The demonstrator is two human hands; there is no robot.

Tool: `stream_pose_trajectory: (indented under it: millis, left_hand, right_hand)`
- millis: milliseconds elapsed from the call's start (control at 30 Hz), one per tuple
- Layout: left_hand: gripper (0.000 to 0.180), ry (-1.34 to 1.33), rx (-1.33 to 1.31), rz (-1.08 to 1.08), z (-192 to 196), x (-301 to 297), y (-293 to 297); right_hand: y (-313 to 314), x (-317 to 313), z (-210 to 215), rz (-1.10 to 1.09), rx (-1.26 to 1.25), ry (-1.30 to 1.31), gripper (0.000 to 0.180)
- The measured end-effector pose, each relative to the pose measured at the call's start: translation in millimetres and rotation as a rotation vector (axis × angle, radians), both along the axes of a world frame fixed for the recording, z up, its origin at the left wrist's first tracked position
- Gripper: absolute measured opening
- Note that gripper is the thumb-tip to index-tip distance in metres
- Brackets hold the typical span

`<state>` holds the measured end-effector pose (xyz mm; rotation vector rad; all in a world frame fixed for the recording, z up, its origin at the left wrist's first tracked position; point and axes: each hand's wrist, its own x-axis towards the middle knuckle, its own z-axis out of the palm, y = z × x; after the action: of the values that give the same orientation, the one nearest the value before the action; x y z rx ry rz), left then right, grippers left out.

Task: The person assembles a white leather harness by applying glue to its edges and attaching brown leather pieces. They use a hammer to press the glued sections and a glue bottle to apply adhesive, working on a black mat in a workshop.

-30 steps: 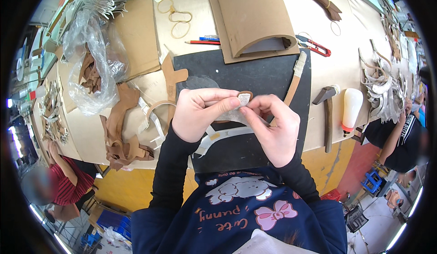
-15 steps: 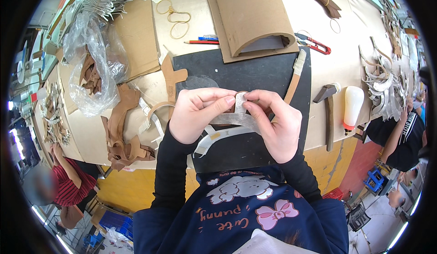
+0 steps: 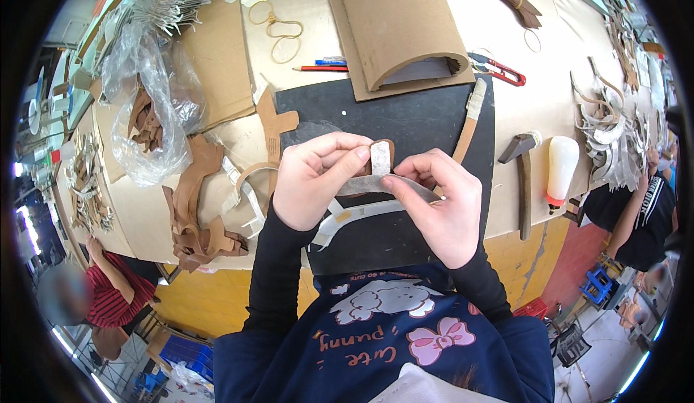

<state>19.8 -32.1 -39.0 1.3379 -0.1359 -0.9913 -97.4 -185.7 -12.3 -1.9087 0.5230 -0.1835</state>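
Centrally, above a black mat [image 3: 405, 121], two bare hands meet and pinch a small brown leather piece [image 3: 381, 156] together with a pale grey strip [image 3: 365, 185] that runs between them. The left hand [image 3: 314, 179] closes thumb and forefinger on the strip and the upright tab of the brown piece; the right hand [image 3: 441, 204] closes narrowly on the strip's other end, just beside the left fingertips. Both wrists are bent inward, forearms in black sleeves rising from the lower edge, knuckles turned upward. To do this well, it seems wise to keep the strip flat against the leather, press evenly from the pinch outward, and hold the edges lined up so nothing creases. Just below the grip lies a curved pale strip [image 3: 361, 215] on the mat. Well to the right of the grip rest a hammer [image 3: 522, 179] and a white bottle [image 3: 561, 170]. Beyond the grip sits a curved sheet of cardboard [image 3: 401, 23], with red snips [image 3: 502, 70] near it. To the left of the grip lie brown leather cut-outs [image 3: 195, 215] and a clear plastic bag [image 3: 148, 114].
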Motion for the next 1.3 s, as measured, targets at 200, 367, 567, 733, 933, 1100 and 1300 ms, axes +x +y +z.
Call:
stream_pose_trajectory:
  millis: [200, 367, 567, 733, 933, 1100, 1300]
  left_hand:
    - [0.029, -0.057, 0.047, -0.109, 6.3, 1.5, 1.5]
    - [0.032, -0.058, 0.070, -0.105, 8.0, 3.0, 1.1]
    - [0.028, -0.198, 0.126, -0.096, 7.3, -1.3, -0.8]
    - [0.028, -0.252, 0.149, -0.098, 6.4, -3.7, -4.0]
    - [0.026, -0.071, 0.051, -0.067, 5.5, -1.3, -0.1]
    - [0.022, -0.081, 0.013, -0.067, 0.8, -1.9, 0.7]
    - [0.019, -0.199, 0.100, 0.002, -1.6, -10.4, -2.0]
  right_hand:
    - [-0.6, 0.4, 0.2, -0.018, 0.004, -0.079, 0.014]
    - [1.0, -0.5, -0.1, -0.035, 0.005, -0.153, 0.014]
    - [2.4, 0.3, -4.4, -0.039, 0.031, -0.147, 0.014]
    - [3.0, 1.6, -6.7, -0.033, -0.022, -0.104, 0.015]
    - [2.5, 3.9, -9.0, -0.041, -0.192, -0.146, 0.019]
    - [5.9, 4.6, -10.8, -0.084, -0.160, -0.140, 0.020]
    - [7.6, 5.5, -11.1, -0.078, -0.076, -0.115, 0.020]
